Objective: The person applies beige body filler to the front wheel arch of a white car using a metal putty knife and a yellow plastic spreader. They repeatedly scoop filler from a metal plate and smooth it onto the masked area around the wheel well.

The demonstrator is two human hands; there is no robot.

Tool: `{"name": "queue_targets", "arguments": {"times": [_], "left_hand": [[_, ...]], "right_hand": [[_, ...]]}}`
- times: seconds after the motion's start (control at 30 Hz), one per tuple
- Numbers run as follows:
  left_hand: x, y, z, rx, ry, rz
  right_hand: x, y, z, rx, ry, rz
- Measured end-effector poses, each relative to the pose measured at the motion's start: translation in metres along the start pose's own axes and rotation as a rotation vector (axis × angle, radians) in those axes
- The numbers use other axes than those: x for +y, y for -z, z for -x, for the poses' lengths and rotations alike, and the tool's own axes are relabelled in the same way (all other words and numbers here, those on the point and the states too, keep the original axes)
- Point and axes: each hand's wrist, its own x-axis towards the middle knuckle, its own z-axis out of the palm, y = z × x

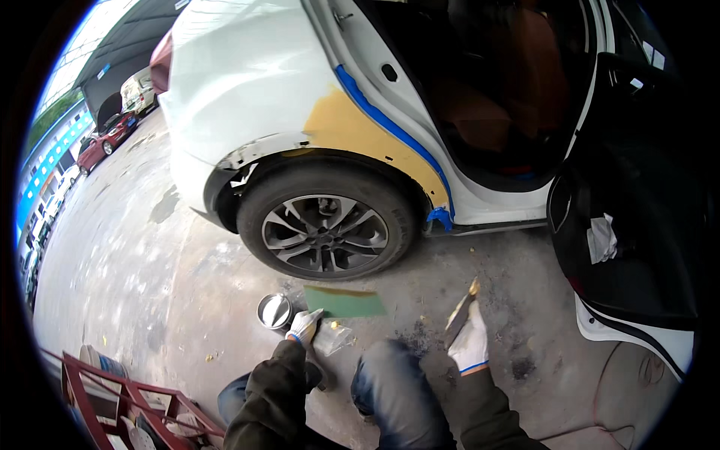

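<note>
My left hand (pixel 304 325), in a white glove, pinches the near left corner of a flat green board (pixel 349 302) with a brownish strip along its far edge. Beside that hand stands a round metal tin (pixel 274 310). My right hand (pixel 471 341), also gloved, is closed round a putty knife (pixel 459 313); a dab of yellow-brown putty (pixel 474 286) sits at its far end. Beyond the board is a white car's rear wheel (pixel 326 229). Yellow filler (pixel 360 131) covers the panel over the wheel arch, bordered by blue masking tape (pixel 397 136).
An open car door (pixel 637 330) juts out at the right. A red metal rack (pixel 131 397) stands at the lower left. Clear plastic film (pixel 332 341) lies by my left hand. A thin hose (pixel 596 397) trails over the floor at the lower right.
</note>
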Motion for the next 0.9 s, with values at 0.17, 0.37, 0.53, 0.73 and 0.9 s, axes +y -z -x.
{"name": "queue_targets", "arguments": {"times": [0.17,0.37,0.53,0.73,0.9], "left_hand": [[-0.028,0.01,-0.021,-0.105,0.087,-0.09],[0.005,-0.019,-0.038,-0.154,0.345,-0.097],[-0.047,-0.011,-0.044,-0.076,0.387,-0.009],[-0.068,0.008,-0.043,-0.03,0.174,-0.242],[-0.059,0.018,-0.041,-0.076,0.156,-0.261]], "right_hand": [[0.054,0.031,-0.036,0.384,-0.076,0.051],[0.097,0.118,-0.063,0.488,-0.109,0.025],[0.124,0.124,-0.081,0.503,-0.153,0.043],[0.145,0.143,-0.096,0.659,-0.146,0.065],[0.159,0.168,-0.111,0.567,-0.124,-0.001]]}}
